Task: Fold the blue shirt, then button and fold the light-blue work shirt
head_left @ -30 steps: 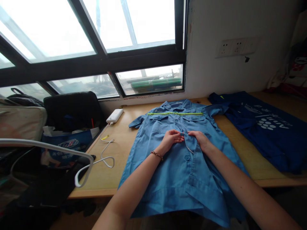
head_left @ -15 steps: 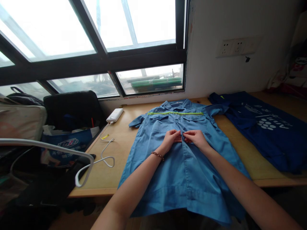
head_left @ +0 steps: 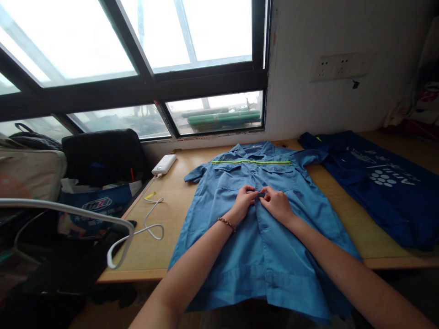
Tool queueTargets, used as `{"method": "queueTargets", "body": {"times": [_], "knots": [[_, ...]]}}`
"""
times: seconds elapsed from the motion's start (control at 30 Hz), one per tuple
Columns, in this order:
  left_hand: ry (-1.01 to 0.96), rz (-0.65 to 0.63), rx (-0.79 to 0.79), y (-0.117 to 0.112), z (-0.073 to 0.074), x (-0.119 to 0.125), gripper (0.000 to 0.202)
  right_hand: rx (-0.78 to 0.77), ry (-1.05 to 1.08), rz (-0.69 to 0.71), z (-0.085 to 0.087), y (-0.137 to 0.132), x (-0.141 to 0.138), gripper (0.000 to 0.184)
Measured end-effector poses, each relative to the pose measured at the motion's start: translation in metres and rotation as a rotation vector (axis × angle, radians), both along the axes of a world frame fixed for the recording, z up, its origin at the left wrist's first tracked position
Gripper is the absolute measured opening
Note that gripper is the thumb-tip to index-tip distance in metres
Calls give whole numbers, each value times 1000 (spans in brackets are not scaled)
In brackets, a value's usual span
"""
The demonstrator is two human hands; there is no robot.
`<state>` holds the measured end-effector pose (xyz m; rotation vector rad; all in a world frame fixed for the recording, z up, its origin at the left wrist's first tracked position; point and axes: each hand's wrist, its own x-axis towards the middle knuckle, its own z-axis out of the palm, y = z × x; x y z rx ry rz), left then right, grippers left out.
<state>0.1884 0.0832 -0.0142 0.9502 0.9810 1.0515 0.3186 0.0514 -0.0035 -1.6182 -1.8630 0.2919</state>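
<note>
- The light blue shirt (head_left: 260,237) is laid flat, front up, on the wooden table (head_left: 161,237), its hem hanging over the near edge.
- Its front placket at chest height is pinched by the fingertips of the left hand (head_left: 244,200) and right hand (head_left: 277,204), which are touching.
- A dark blue garment (head_left: 377,183) is spread to the right.
</note>
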Motion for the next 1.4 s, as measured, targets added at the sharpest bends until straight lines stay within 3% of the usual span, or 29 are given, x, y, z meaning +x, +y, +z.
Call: {"method": "queueTargets", "body": {"times": [0.17, 0.57, 0.97, 1.13, 1.23, 1.4], "knots": [[-43, 21, -73, 3, -2, -1, 32, -15, -14, 4, 2, -1, -2, 23], [-110, 55, -48, 3, -6, -1, 36, 92, 62, 80, 4, -4, -2, 35], [-100, 46, 61, -2, 1, 0, 37, -119, 173, 75, -4, 6, 3, 37], [-103, 79, 8, 0, 0, 0, 40, 9, 140, 56, 3, -2, 1, 47], [-117, 73, 10, 2, -1, -1, 40, 57, 97, 67, 5, -5, 0, 42], [-122, 38, 56, 0, -2, -2, 38, -36, 145, 94, 1, 1, 2, 38]]}}
